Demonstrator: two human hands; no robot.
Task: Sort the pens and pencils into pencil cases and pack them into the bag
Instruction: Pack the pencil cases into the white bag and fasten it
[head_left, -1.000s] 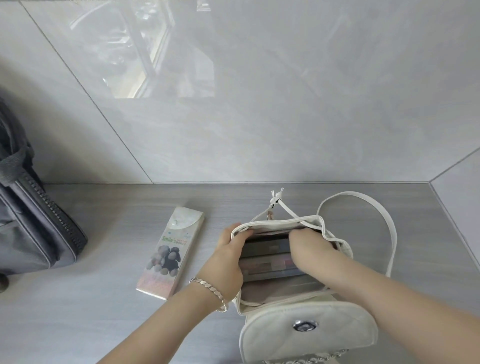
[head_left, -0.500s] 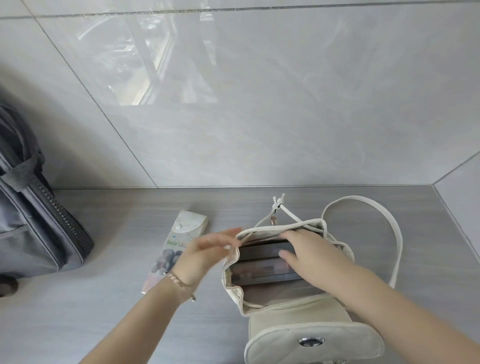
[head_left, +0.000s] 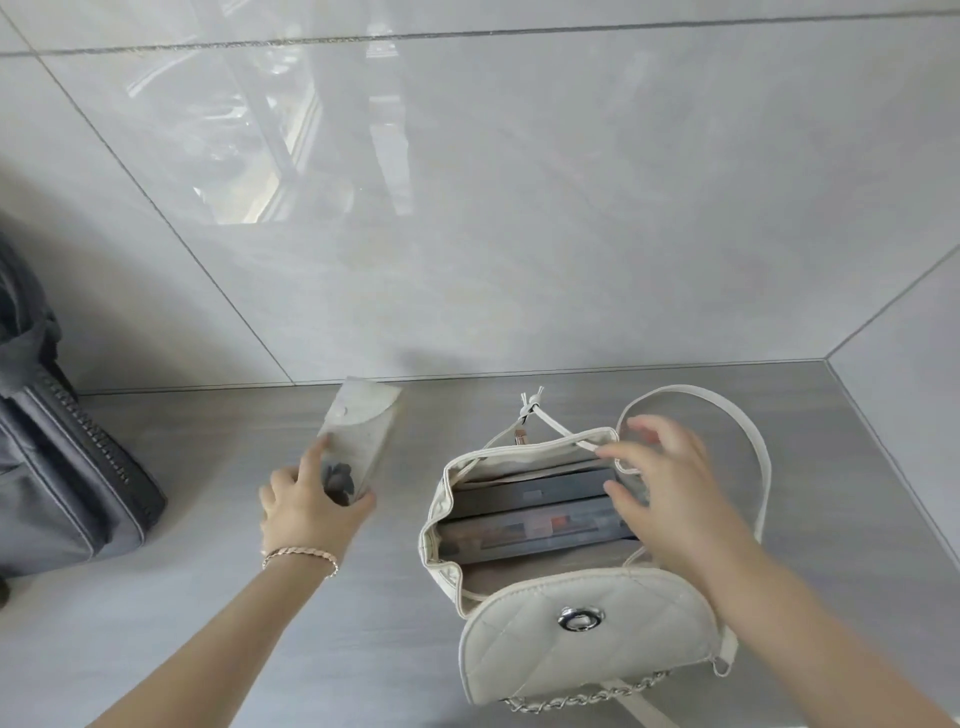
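A small white quilted bag (head_left: 587, 644) lies open on the grey counter, flap folded toward me. Inside it two flat pencil cases (head_left: 530, 519) lie side by side. My right hand (head_left: 670, 493) hovers over the bag's right rim with fingers spread, holding nothing. To the left, a pale translucent pencil case (head_left: 363, 426) with a dark printed picture is tilted up off the counter. My left hand (head_left: 306, 509) grips its near end, thumb on one side and fingers on the other.
A dark grey zippered bag (head_left: 62, 478) stands at the left edge. A glossy tiled wall (head_left: 519, 208) rises right behind the counter (head_left: 208, 597), with a second wall closing the right side. The white bag's strap (head_left: 748, 431) loops toward the right.
My left hand left the bag's rim, moved left and took hold of the pale pencil case, lifting its far end. My right hand came out of the bag and now hovers over its rim.
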